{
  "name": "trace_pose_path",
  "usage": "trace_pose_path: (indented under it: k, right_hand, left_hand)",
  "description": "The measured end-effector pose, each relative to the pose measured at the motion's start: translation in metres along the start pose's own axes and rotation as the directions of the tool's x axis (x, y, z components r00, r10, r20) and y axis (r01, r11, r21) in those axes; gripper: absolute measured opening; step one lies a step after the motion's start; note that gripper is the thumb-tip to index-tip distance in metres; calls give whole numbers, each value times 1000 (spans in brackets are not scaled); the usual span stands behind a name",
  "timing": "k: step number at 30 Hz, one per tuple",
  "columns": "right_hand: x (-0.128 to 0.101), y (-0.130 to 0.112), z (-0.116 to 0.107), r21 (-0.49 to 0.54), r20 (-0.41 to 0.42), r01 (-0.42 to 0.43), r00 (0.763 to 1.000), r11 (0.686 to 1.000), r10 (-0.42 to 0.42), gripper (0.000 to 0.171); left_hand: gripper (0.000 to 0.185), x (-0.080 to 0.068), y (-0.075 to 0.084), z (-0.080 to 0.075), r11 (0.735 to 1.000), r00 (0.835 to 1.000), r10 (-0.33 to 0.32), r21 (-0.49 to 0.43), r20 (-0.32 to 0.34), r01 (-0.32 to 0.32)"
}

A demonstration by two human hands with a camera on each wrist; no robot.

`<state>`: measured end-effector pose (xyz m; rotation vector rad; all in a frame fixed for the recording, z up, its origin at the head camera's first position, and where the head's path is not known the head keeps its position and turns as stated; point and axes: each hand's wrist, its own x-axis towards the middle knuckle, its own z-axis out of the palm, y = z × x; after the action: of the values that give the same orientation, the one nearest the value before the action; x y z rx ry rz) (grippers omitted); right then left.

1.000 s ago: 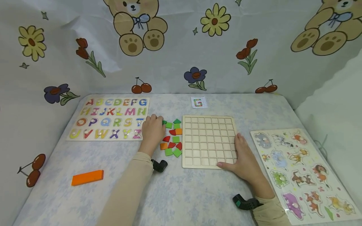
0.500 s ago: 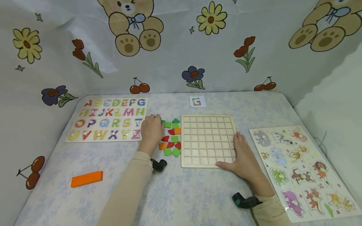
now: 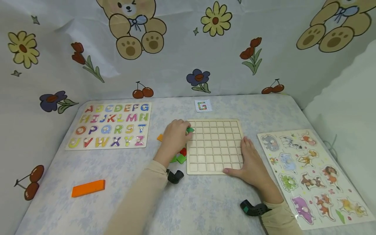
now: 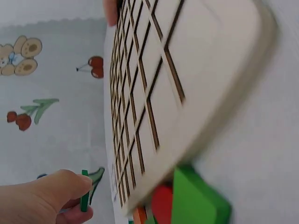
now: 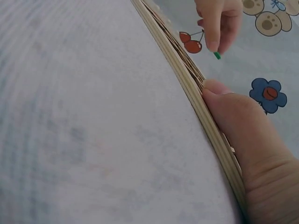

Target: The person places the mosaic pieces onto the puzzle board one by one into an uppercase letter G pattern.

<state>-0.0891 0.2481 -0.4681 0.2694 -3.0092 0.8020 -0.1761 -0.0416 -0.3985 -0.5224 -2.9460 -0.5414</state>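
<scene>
My left hand (image 3: 173, 138) is over the left edge of a wooden grid board (image 3: 215, 169), pinching a small green tile (image 3: 190, 130) between thumb and fingertips. Seen edge-on in the left wrist view, the green tile (image 4: 85, 191) stands clear above the board. My right hand (image 3: 253, 166) rests at the board's front right corner, its straight fingers along the right side and its thumb (image 5: 233, 109) on the front edge. Beside the board's left edge lie loose tiles, among them a green one (image 3: 181, 159) and a red one (image 3: 183, 151); my left hand hides most of them.
A letter puzzle (image 3: 108, 147) lies at the back left, an animal puzzle (image 3: 318, 182) at the right. Behind the board is a small card (image 3: 203, 105) with a coloured G on a grid. An orange block (image 3: 88, 188) lies at the front left.
My left hand has moved right from beside the letter puzzle to the board's left edge, carrying the green tile and covering most loose tiles. My right hand has stayed at the board's corner.
</scene>
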Motion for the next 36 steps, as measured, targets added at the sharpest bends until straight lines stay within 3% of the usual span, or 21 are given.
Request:
trace_pose_path:
  k: [4,7,15,20,27,36]
  right_hand:
    - [0,1,0,13,-7,4,1000,1000,-4,140]
    - [-1,2,1,12,-8,5,1000,1000,-5,140]
    - [-1,3,1,14,-13,6,1000,1000,-5,141]
    - [-1,3,1,17,-6,0,1000,1000,1,142]
    - [-1,0,2,11,-16,3,1000,1000,-3,141]
    - [-1,1,1,3,-8,-11,1000,1000,11,140]
  left_hand:
    - [14,8,25,14,992,992,122,17,35,-122]
    - [13,16,39,24,987,982,161,13,95,-163]
    - [18,40,58,40,977,956,199,-125,216,-175]
    - [23,53,63,46,970,946,217,-160,241,-182]
    - [23,60,65,52,972,958,168,-199,232,-122]
    - [24,62,65,60,940,962,93,-340,257,0]
